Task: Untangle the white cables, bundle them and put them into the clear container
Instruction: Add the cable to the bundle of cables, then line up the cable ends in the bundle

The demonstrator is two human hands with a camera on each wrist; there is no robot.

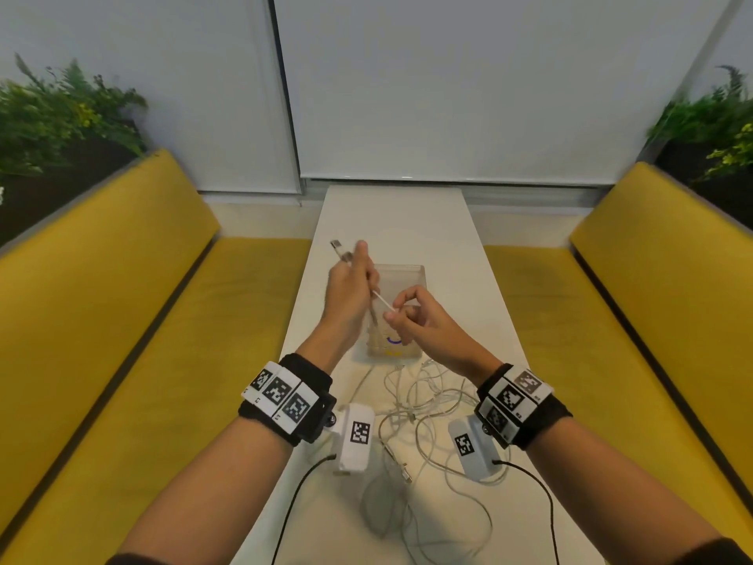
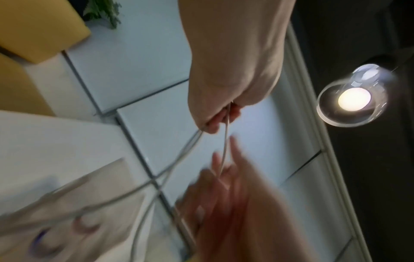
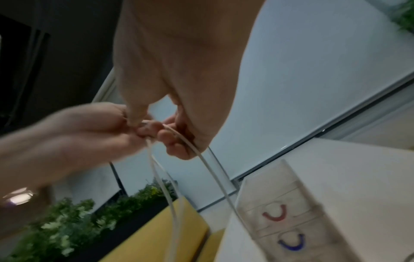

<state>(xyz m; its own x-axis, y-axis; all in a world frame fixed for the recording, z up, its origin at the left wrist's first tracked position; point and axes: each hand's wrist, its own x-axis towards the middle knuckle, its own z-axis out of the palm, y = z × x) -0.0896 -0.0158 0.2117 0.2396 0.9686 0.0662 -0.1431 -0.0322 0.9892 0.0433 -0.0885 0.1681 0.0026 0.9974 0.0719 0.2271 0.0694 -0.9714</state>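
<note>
Both hands are raised above the clear container (image 1: 411,279) on the narrow white table (image 1: 391,214). My left hand (image 1: 350,287) grips a white cable (image 1: 383,300), whose metal plug end (image 1: 336,246) sticks out past the fingers. My right hand (image 1: 403,314) pinches the same cable a short way along it. Loops of it hang down from the left hand (image 2: 215,113) and from the right hand (image 3: 174,131) in the wrist views. A tangled pile of white cables (image 1: 423,401) lies on the table between my wrists.
Yellow benches (image 1: 134,320) flank the table on both sides, with plants (image 1: 61,112) behind their backs. The container (image 3: 291,212) carries red and blue curved marks. A white blind covers the wall ahead. Black wrist-camera leads trail off the near table edge.
</note>
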